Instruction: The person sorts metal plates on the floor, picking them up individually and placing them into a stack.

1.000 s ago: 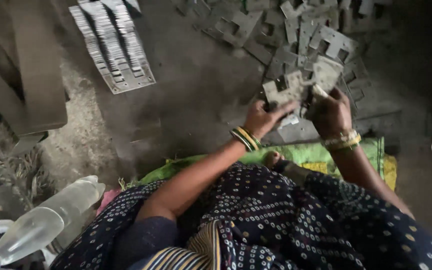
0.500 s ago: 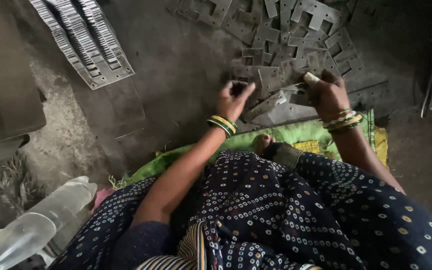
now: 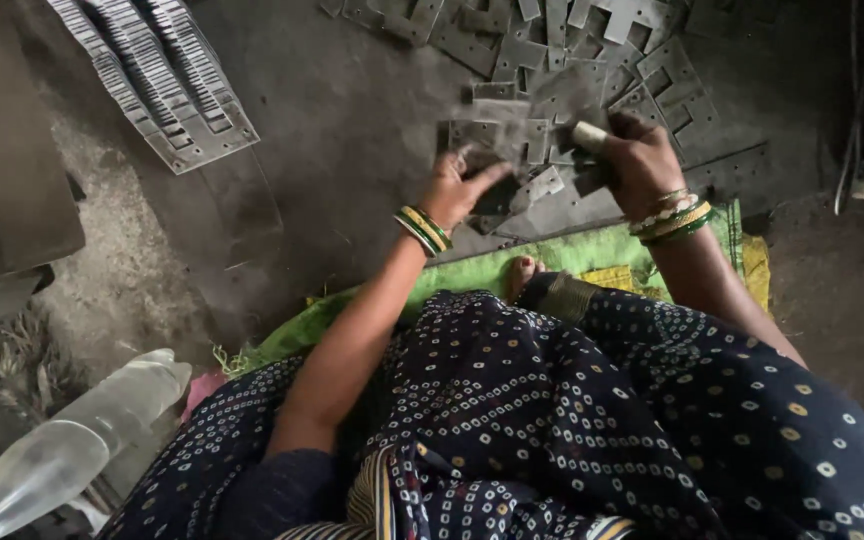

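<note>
My left hand (image 3: 455,190), with green and gold bangles at the wrist, grips the lower edge of a flat grey metal plate (image 3: 487,130) that is blurred by motion. My right hand (image 3: 642,160), also bangled, is closed around a small pale cylindrical tool (image 3: 588,135) whose tip points left toward that plate. Both hands hover over a loose pile of cut-out grey metal plates (image 3: 562,50) spread on the dark floor just ahead of me.
A neat stack of slotted metal plates (image 3: 157,85) lies at the upper left. I sit on a green mat (image 3: 572,255) with a bare foot (image 3: 524,275) showing. A clear plastic bottle (image 3: 62,455) lies at the lower left, and a grey slab (image 3: 12,190) at the left edge.
The view has shifted and my hands sit lower in the frame. My left hand went down to the floor plates and now lifts one toward the tool in my right hand.
</note>
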